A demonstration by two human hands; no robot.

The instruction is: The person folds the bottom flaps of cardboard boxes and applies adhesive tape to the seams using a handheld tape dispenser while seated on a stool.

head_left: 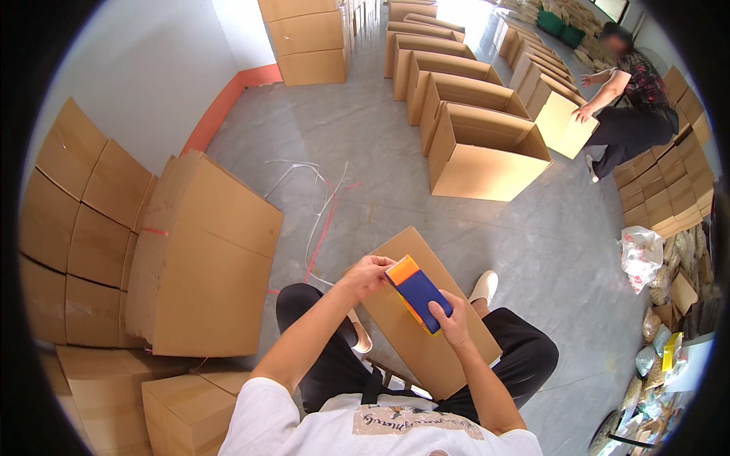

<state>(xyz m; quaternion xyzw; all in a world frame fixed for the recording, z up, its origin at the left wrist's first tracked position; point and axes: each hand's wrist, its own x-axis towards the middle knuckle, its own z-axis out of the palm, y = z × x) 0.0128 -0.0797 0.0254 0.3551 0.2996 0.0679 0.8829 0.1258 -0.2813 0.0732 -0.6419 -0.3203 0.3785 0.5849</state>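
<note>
My right hand grips the lower end of an oblong blue-and-orange box-like thing, thumb on its blue face. Its orange end points up and to the left. Beside that end my left hand has its fingers pinched together; what lies between them is too small to make out. Beneath both hands, a brown cardboard piece rests slanted across my lap, between my knees. Whether it is a flat sheet or a closed carton, I cannot tell.
Open cartons line up ahead. A crouching co-worker touches a carton at the right. Left of me stand a stack of flattened cardboard and piled cartons. Loose straps lie on the floor; bags crowd the right.
</note>
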